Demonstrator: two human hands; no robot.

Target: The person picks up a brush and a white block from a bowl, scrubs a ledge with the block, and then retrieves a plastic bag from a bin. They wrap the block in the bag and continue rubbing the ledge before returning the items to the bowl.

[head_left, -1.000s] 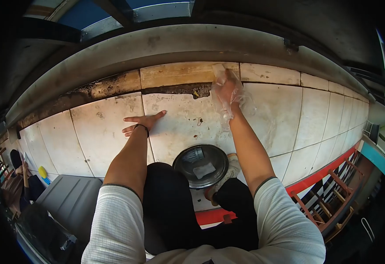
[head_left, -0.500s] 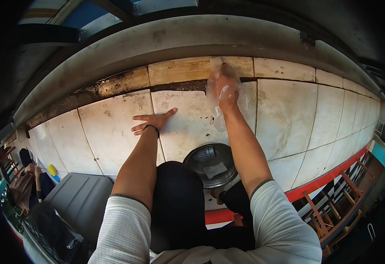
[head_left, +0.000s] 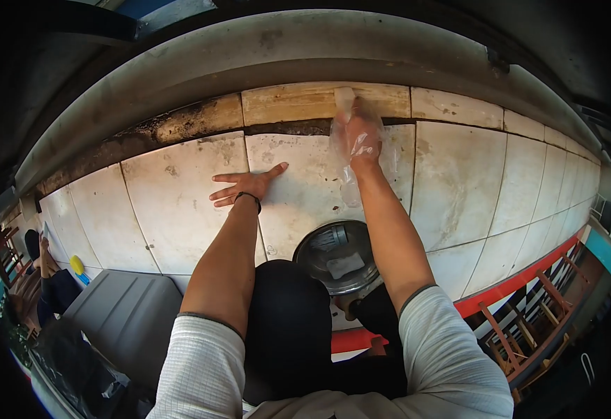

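Note:
My right hand (head_left: 361, 136), loosely covered by a clear plastic bag (head_left: 349, 192), presses a pale pad (head_left: 345, 100) against the yellow-stained skirting tile (head_left: 288, 103). Whether the pad is a sponge or a scouring block I cannot make out. My left hand (head_left: 249, 186) rests flat with fingers spread on the white floor tiles (head_left: 298, 178), a dark band around its wrist. Between my knee and right forearm stands a metal bowl (head_left: 305, 279), holding a whitish piece (head_left: 345, 265) and what looks like a brush (head_left: 330, 239).
Dark grime (head_left: 172, 128) marks the skirting on the left. A grey lidded bin (head_left: 120, 307) and a yellow and blue brush (head_left: 77, 265) are at lower left, near another person (head_left: 57, 286). On the right runs a red edge (head_left: 522, 279) with wooden frames beyond it.
The view has shifted slightly. My right hand still holds the pad against nearly the same spot on the skirting, and my left hand stays flat on the tiles.

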